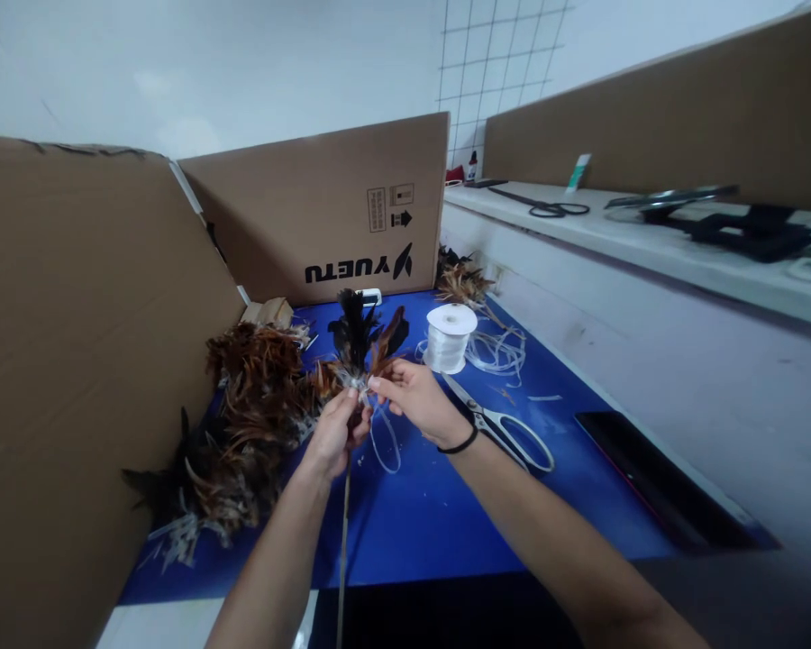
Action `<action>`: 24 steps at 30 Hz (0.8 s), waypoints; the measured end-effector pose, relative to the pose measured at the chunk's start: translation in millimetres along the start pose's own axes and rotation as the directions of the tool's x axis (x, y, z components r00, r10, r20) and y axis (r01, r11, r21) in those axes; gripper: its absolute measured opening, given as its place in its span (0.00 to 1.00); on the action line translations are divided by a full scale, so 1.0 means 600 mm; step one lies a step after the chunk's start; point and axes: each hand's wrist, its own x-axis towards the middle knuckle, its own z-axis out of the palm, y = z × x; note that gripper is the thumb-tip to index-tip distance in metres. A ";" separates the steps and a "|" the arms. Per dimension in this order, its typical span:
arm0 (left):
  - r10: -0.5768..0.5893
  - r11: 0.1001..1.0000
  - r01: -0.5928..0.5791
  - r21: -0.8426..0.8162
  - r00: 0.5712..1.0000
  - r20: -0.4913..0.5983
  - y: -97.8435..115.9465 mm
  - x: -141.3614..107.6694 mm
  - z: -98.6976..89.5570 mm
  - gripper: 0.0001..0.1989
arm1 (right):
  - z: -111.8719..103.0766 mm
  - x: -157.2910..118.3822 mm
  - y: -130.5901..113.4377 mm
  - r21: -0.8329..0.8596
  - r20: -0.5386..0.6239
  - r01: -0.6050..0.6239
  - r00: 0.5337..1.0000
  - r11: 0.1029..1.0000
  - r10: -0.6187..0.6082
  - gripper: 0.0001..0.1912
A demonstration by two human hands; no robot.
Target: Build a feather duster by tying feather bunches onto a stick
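Note:
A bunch of black and brown feathers [353, 332] stands upright in front of me, its pale base pinched by my left hand [334, 428]. Below that hand a thin stick [342, 550] runs down past the table edge. My right hand [415, 397] is closed at the right side of the base, fingertips on a brown feather with a dark tip [388, 338]. Its exact grip is partly hidden behind the fingers. From the base hangs a loop of thin clear strip [396, 451]. Scissors [506, 428] with pale handles lie beside my right wrist.
A heap of brown and black feathers [243, 451] covers the table's left side. Beyond my right hand stands a white spool [447, 338] beside tangled strip [504, 353]. A dark flat device [655, 478] lies right. Cardboard walls [297, 216] enclose the left and back; a ledge [622, 243] runs right.

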 end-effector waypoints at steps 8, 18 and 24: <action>-0.004 1.000 0.004 -0.006 1.000 -0.017 -0.011 0.002 0.001 0.20 | 0.000 0.012 0.017 -0.148 0.019 0.044 0.999 0.988 -0.041 0.10; 0.082 0.982 -0.077 0.171 0.996 -0.022 -0.020 -0.005 0.004 0.21 | -0.014 0.018 0.040 -0.418 0.104 0.227 0.974 0.879 -0.202 0.07; 0.092 0.983 -0.093 0.158 0.996 0.018 -0.022 -0.006 0.002 0.20 | -0.010 0.014 0.038 -0.451 0.118 0.216 0.976 0.866 -0.182 0.06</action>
